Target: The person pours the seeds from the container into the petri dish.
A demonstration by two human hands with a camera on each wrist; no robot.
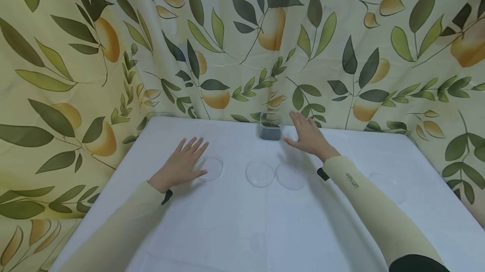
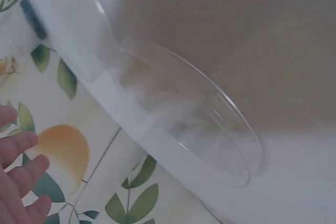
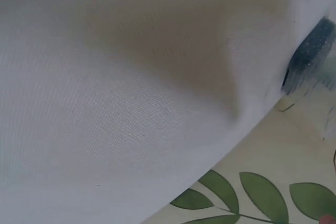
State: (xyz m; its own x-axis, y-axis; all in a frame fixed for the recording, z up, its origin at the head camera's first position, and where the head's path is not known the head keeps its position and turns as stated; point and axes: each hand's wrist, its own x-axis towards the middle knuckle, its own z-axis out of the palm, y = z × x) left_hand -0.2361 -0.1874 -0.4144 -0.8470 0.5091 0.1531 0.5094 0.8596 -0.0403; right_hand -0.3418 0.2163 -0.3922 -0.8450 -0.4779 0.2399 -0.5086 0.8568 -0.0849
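Note:
My left hand (image 1: pixel 181 164) reaches over the table with its fingers spread, overlapping the left side of a clear round dish (image 1: pixel 214 168) that looks like a petri dish. Nothing is held in it. In the left wrist view its fingers (image 2: pixel 23 174) show at the lower left, apart from the clear dish (image 2: pixel 226 108). Spread out and holding nothing, my right hand (image 1: pixel 308 136) is just right of a clear square container (image 1: pixel 270 132) with dark contents. The right wrist view catches this container (image 3: pixel 311 53) at its right edge and a fingertip (image 3: pixel 327 219) in the bottom corner.
Two more clear round dishes, a left one (image 1: pixel 260 174) and a right one (image 1: pixel 291 176), lie side by side mid-table. A faint clear disc (image 1: pixel 387 188) lies right of the right forearm. Behind the white-covered table (image 1: pixel 212 230) hangs a leaf-and-fruit patterned curtain (image 1: pixel 242 70).

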